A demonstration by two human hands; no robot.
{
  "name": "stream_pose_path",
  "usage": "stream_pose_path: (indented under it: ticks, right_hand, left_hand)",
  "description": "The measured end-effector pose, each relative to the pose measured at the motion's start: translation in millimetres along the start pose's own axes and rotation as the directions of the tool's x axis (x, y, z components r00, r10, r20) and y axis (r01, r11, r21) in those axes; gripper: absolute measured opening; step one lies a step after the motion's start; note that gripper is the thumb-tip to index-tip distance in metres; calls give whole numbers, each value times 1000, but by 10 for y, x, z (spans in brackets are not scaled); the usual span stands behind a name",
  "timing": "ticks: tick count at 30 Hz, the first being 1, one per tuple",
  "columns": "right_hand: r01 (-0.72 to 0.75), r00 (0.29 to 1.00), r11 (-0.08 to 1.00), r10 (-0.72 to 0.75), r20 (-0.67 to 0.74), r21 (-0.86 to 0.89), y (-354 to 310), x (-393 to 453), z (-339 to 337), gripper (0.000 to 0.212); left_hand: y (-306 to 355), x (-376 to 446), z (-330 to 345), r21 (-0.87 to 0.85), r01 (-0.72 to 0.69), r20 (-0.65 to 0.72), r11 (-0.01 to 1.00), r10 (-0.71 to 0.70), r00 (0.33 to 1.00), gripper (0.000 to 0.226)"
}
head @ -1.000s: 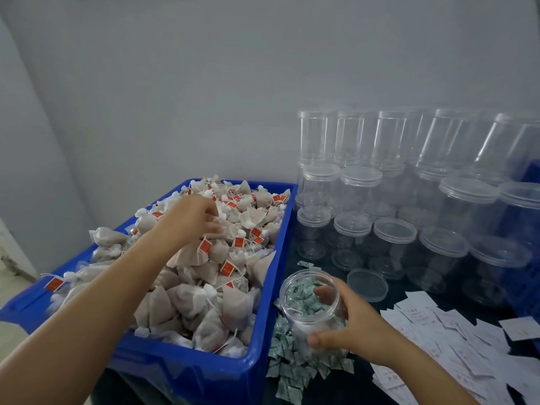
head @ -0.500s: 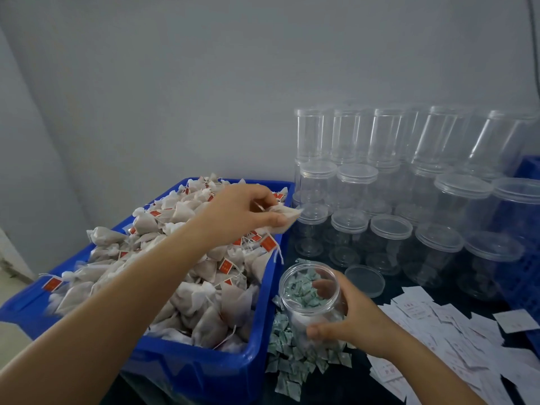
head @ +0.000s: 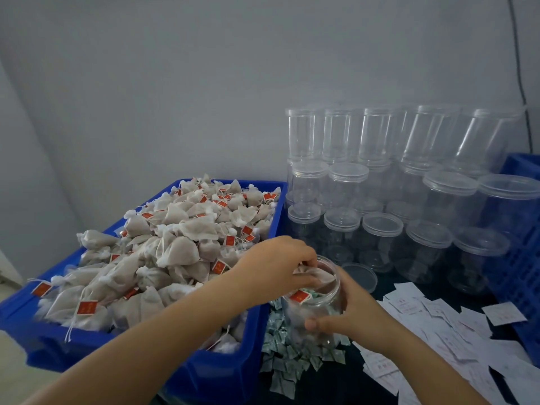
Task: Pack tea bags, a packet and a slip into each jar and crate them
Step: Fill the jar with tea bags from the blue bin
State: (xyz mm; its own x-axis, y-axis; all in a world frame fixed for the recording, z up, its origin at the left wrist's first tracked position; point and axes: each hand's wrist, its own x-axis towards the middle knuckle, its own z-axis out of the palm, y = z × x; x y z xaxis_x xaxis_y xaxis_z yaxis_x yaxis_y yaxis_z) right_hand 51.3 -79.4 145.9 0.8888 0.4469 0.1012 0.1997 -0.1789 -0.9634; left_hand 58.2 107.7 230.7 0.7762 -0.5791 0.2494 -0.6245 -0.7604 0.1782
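Nearest the camera, two bare forearms reach in from the bottom edge. The right hand (head: 350, 314) curls around the side of an open clear jar (head: 314, 311), thumb across its front and fingers around its far side, holding it just above a heap of small green-and-white packets (head: 287, 361) on the dark worktop (head: 344, 387). The left hand (head: 274, 267) is over the jar's mouth, its fingertips pinching a tea bag (head: 317, 276) that sits partly inside the opening; the bag's red tag (head: 301, 296) hangs against the jar's wall. Through the clear plastic more of the packets show, though whether they lie inside the jar or behind it cannot be told.

To the left, touching the packet heap, stands a blue bin (head: 230, 366) piled above its rim with tea bags (head: 175, 244), many with red tags on strings. To the right of the jar, white paper slips (head: 455, 340) are scattered loosely over the worktop, overlapping one another.

Just behind the jar lies a loose clear lid (head: 361, 274). Beyond it, rows of empty lidded jars (head: 380, 235) are stacked in tiers against the pale wall (head: 204, 97). A blue crate (head: 520, 258) with a gridded side stands at the right edge.
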Motion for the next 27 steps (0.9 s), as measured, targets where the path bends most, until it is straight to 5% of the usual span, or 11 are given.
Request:
stream_pose_path:
  ticks: [9,19,27]
  right_hand:
    - [-8,1000,1000,8,-11,-16,27,-10,-3,94]
    - [-10,1000,999,10,-12,-41,40,-10,-5,88]
    - [-43,999,999,43,3,-18,95,5,-15,88]
  left_hand:
    - [96,82,18,180,-44,68,983,32,997,28]
    - [68,91,-36,126,-9,-43,992,15,999,23]
    - [-439,-159,-287,173,185,-98,967,-170,981,15]
